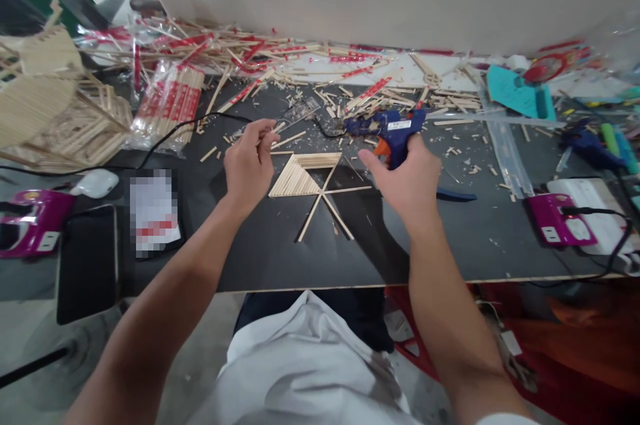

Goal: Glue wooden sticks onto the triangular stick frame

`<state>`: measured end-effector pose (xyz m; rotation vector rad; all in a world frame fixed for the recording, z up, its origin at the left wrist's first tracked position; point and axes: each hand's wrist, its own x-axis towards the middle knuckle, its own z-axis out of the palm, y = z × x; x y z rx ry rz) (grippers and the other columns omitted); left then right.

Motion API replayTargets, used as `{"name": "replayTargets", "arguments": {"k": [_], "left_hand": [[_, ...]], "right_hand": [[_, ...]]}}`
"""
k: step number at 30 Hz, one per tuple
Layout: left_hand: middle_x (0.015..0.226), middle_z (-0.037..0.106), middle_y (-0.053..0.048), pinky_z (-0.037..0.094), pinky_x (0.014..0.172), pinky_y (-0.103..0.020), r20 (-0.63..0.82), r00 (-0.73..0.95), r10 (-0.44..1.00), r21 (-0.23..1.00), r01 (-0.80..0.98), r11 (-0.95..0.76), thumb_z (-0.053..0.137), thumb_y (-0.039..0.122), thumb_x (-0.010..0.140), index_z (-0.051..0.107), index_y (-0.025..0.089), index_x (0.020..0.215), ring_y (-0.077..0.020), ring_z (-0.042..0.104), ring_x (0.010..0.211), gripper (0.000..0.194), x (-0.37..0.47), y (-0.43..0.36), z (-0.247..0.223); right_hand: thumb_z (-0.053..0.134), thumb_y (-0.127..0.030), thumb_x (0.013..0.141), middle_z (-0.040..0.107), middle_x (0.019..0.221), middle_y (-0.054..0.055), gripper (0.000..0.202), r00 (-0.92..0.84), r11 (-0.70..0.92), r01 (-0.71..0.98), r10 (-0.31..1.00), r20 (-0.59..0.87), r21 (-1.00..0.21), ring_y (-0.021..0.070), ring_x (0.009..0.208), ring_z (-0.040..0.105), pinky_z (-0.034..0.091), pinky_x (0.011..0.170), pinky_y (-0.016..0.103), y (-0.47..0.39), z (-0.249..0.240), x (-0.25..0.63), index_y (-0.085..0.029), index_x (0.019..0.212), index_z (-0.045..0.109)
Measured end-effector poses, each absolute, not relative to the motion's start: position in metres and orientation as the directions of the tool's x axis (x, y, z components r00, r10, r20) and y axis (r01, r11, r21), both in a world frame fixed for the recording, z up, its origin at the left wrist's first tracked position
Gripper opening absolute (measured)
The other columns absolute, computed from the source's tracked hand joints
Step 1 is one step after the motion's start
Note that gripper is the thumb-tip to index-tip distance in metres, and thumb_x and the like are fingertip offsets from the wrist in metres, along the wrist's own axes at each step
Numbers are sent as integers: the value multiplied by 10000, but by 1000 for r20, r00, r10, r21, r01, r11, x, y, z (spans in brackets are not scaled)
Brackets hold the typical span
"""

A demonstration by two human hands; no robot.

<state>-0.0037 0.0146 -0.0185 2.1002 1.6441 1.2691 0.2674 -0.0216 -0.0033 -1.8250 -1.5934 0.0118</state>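
My right hand [417, 178] is wrapped around the handle of a blue glue gun [399, 135] with an orange trigger, its nozzle pointing left. My left hand [249, 162] is raised over the table with the fingers curled and pinched together; what they hold, if anything, I cannot make out. Between the hands lies a flat wooden-stick frame [295, 177], its spokes meeting at one centre. Two neighbouring sections at its upper left carry rows of sticks, one packed full and one partly filled. The other spokes stand bare.
Cut sticks and scraps [320, 95] litter the back of the table. Packed chopsticks [167, 102] and a stick-built structure [60, 98] stand left. A black phone [87, 262] lies front left. A second glue gun [590, 145] and a magenta power socket [563, 220] sit right.
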Motion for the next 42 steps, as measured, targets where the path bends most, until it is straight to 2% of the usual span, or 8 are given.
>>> {"name": "replayTargets", "arguments": {"k": [5,11,20,28,35,42], "left_hand": [[1096,789,-50,558,856,-257,482,67,874,619,679,-394,392,387,1087,584,220,1297,-152,754,949,329,0,14,-24],[1062,786,-47,548,857,-252,513,27,858,663,623,-416,453,391,1073,594,219,1247,-151,757,955,282,-2,16,-27],[988,804,-31,537,791,-268,382,34,924,665,683,-300,486,295,1025,625,218,1161,-177,757,929,209,1,16,-28],[1029,810,-44,540,894,-372,224,69,972,603,774,-194,512,263,986,654,240,1159,-231,749,978,225,6,13,-25],[1076,793,-69,549,863,-368,245,92,965,524,825,-211,535,290,999,665,242,1152,-254,743,1012,207,10,10,-31],[1077,792,-54,552,821,-348,272,102,957,507,830,-233,545,306,1005,663,256,1148,-248,738,1008,192,11,8,-33]], "right_hand": [[694,-376,799,599,708,21,301,107,120,909,859,501,-399,239,670,602,526,691,396,-42,-19,253,-269,799,412],[613,-285,803,618,798,60,180,14,205,929,813,582,-309,255,761,627,537,699,380,-42,-38,251,-261,831,437],[610,-238,806,628,854,75,141,11,181,934,847,531,-309,263,803,633,533,723,382,-42,-37,251,-236,886,494],[596,-227,821,625,893,101,134,14,156,929,892,452,-337,289,831,627,529,749,417,-42,-36,251,-231,915,501],[589,-222,825,625,903,104,121,-18,175,928,903,430,-328,289,847,634,533,761,414,-42,-36,251,-227,915,509],[592,-226,840,625,893,98,96,-30,182,932,900,434,-313,270,814,629,528,736,394,-41,-38,249,-223,904,522]]}}
